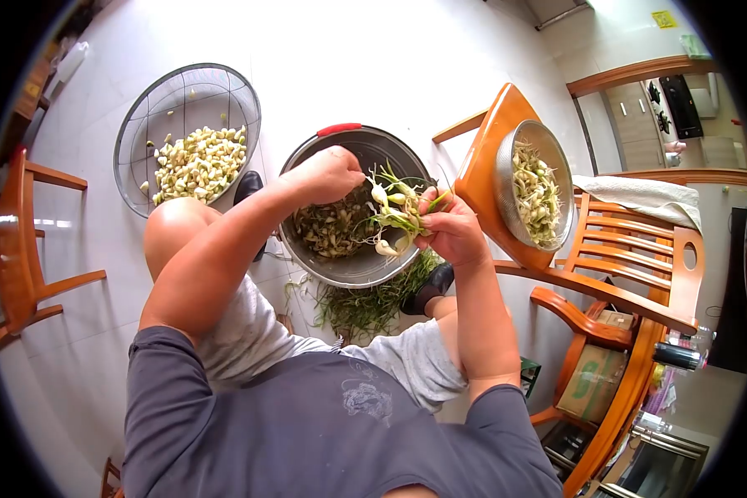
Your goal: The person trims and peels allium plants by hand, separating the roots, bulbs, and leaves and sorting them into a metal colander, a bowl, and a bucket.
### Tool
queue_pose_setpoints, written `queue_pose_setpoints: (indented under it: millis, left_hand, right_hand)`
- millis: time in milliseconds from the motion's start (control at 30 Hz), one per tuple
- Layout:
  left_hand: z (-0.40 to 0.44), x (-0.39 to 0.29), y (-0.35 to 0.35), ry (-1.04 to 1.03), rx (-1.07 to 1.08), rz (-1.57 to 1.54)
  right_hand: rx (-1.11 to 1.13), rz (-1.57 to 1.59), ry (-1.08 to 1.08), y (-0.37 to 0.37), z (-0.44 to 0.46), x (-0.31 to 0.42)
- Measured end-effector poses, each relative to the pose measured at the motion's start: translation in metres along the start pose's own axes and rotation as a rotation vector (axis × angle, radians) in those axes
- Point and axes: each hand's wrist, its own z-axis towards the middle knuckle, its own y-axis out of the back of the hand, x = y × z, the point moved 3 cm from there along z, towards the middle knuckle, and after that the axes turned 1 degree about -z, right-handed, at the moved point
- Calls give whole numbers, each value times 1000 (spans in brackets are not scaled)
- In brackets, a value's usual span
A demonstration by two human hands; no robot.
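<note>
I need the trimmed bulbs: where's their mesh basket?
In the head view, the mesh basket of trimmed bulbs lies on the floor at left, beyond the left knee, beside the red-handled basin.

Creamy-white round bulbs (402, 199) with slender green stalks (402, 220), vivid against the round grey tub (340, 278), its curved grip (339, 129) bright red! The dark-grey fabric T-shirt (299, 423) flashes a pale print (368, 401)!

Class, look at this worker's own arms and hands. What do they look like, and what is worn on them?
Short, dark grey sleeves, with bare forearms below. The left hand and right hand are gloveless; no watch shows.
</note>
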Motion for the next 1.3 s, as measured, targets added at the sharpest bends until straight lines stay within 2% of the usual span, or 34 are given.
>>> queue_pose_setpoints:
  millis: [67, 167, 300, 333, 433, 667, 800, 933, 1033, 1300]
  left_hand:
    - [6, 11, -9, 217, 120, -118]
    - [-8, 11, -18, 358, 256, -457]
    - [-17, 2, -43, 507, 385, -1060]
    - [-22, -7, -46, 461, 406, -1183]
    - [-24, -28, -47, 127, 541, -1501]
    - [-6, -20, -53, 136, 194, -1408]
    - [-5, -20, -49, 70, 220, -1413]
    - [-2, -19, -48, -41, 312, -1595]
    - [-3, -19, -44, 45, 178, -1531]
    - [-1, -20, -46, 73, 222, -1417]
  right_hand:
    - [40, 64, 43, -3, -2, 3]
    - [51, 174, 121, -1, -1, 1]
    - [122, 272, 150, -7, 5, 2]
    - [103, 262, 168, -8, 6, 3]
    - [37, 227, 200, -18, 11, 2]
    - [-10, -36, 85, -6, 17, -1]
    - [-53, 13, 85, -8, 16, 4]
    - [-99, 53, 122, -9, 16, 5]
    - [-199, 9, 143, -16, 13, 7]
    - [-218, -9, 193, -20, 4, 5]
